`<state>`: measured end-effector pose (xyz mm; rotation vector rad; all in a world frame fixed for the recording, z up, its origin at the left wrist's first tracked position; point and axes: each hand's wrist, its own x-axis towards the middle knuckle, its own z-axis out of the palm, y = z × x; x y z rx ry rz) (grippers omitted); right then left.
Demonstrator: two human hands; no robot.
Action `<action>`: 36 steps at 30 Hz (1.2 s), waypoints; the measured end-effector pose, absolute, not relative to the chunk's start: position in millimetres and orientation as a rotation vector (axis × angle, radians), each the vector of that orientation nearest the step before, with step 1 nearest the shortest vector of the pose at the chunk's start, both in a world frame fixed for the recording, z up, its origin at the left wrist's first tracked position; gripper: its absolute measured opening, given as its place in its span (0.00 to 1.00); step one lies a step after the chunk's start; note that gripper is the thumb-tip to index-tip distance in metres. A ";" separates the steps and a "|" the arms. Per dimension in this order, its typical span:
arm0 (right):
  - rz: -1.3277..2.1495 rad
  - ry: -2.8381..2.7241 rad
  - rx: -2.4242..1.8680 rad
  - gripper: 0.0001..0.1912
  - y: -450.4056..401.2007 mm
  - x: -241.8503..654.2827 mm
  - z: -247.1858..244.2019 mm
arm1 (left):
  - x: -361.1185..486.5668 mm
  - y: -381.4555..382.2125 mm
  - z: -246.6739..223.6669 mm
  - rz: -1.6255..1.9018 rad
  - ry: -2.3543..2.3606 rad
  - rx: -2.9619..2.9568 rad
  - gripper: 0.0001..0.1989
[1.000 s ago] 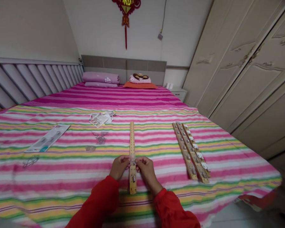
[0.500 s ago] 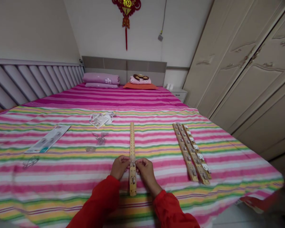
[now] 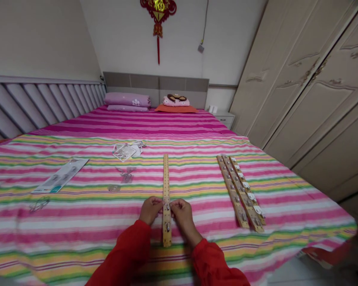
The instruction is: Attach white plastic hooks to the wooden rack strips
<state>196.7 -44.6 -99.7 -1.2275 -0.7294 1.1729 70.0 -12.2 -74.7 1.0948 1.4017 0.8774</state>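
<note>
- Pinching a small hook (image 3: 168, 207) on perforated strip (image 3: 166, 174): left hand (image 3: 150, 209) and right hand (image 3: 182, 213), fingertips closed.
- Right of grip: three strips (image 3: 240, 190).
- Beyond grip, leftward: loose hooks (image 3: 127, 174).

A wide, magenta-striped bed (image 3: 131, 126) is carrying a multicoloured striped cloth (image 3: 197, 174) over its near part. On it a long, pale, perforated wooden strip (image 3: 166, 178) is lying in the middle, three metal-studded wooden strips (image 3: 240, 190) are lying together at right, and thin white and clear pieces (image 3: 124, 152), a flat teal-cornered pack (image 3: 61, 176) and a thin grey looped piece (image 3: 39, 204) are lying at left. Folded lilac bedding (image 3: 127, 99) and a flat orange cushion (image 3: 176, 109) are resting at the far end
</note>
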 end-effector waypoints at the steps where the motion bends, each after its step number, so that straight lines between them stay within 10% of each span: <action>1: 1.175 -0.733 -1.228 0.09 -44.2 196.9 -100.4 | 69.6 -11.0 -76.1 0.879 1.395 1.094 0.14; 36: 1.373 -0.681 -1.347 0.16 -20.3 207.9 -112.4 | 76.4 41.9 -77.2 0.259 1.544 1.575 0.23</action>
